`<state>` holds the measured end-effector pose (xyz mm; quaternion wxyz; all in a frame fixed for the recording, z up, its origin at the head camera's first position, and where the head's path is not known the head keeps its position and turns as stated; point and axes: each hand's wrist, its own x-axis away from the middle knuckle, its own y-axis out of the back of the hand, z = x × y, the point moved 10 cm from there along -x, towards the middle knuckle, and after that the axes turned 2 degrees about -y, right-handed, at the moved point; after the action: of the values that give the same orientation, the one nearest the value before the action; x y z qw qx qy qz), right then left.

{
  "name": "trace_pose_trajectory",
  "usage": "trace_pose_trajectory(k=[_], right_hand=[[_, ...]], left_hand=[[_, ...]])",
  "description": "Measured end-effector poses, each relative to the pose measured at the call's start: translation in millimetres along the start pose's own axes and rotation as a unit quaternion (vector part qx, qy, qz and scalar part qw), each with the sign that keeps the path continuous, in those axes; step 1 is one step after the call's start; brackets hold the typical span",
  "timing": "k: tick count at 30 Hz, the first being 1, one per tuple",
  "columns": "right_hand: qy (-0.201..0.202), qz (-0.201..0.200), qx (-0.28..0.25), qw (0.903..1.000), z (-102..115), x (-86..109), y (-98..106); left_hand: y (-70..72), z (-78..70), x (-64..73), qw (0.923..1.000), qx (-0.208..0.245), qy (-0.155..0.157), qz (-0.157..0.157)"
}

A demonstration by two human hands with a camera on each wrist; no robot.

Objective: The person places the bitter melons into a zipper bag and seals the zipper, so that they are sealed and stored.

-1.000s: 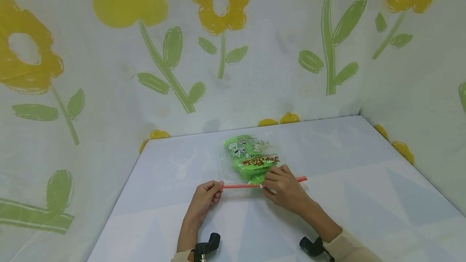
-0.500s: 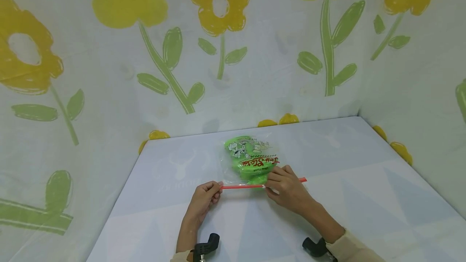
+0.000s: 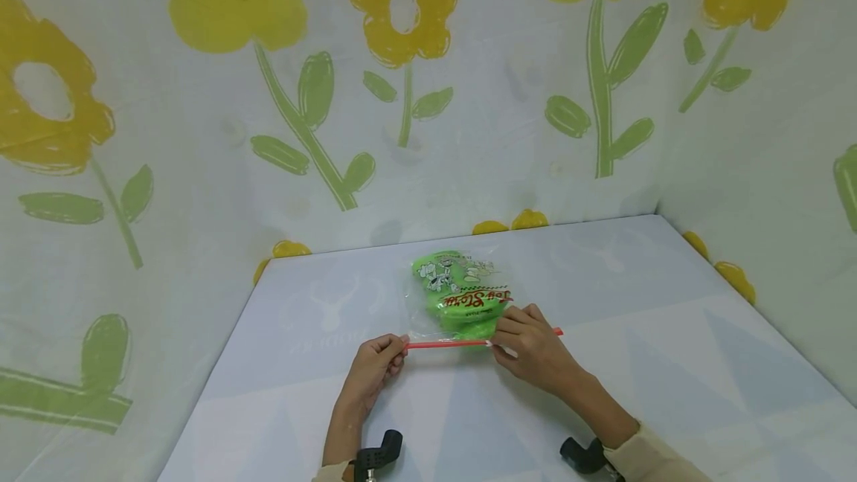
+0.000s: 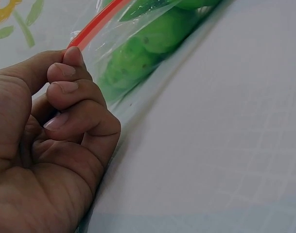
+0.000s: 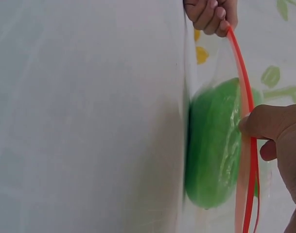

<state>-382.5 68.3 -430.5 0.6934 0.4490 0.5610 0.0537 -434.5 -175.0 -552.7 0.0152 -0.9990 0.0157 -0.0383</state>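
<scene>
A clear plastic zip bag (image 3: 462,262) with printed cartoon figures and red lettering lies on the table, a green object (image 3: 469,315) inside it. Its red zip strip (image 3: 442,344) runs along the edge nearest the person. My left hand (image 3: 376,363) pinches the strip's left end between thumb and forefinger, the other fingers curled, as the left wrist view shows. Further right, my right hand (image 3: 532,352) pinches the same strip at a small white slider (image 3: 488,344). In the right wrist view, the thumb and a fingertip press on the strip (image 5: 248,102) beside the green bulk.
The pale table (image 3: 321,422) has a faint blue triangle pattern. A white cloth (image 3: 495,169) printed with yellow flowers hangs behind and along both sides. A black camera mount (image 3: 378,454) sits on the left wrist, another (image 3: 582,456) on the right.
My right hand has slid slightly to the right along the red strip with the white slider, so more strip shows between the hands. The left hand keeps its pinch on the left end.
</scene>
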Motion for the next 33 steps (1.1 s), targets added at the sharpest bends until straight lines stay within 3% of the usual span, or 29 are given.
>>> trace_pose_trajectory(k=[22,33], right_hand=[[0.010,-0.016,0.017,0.9997,-5,9.2,11],[-0.015,0.020,0.006,0.9997,-15,17.6,10]], left_hand=[[2.4,-0.2,-0.3,1.0000,0.005,-0.001,-0.003],[2.4,1.6,-0.7,1.0000,0.003,0.003,-0.001]])
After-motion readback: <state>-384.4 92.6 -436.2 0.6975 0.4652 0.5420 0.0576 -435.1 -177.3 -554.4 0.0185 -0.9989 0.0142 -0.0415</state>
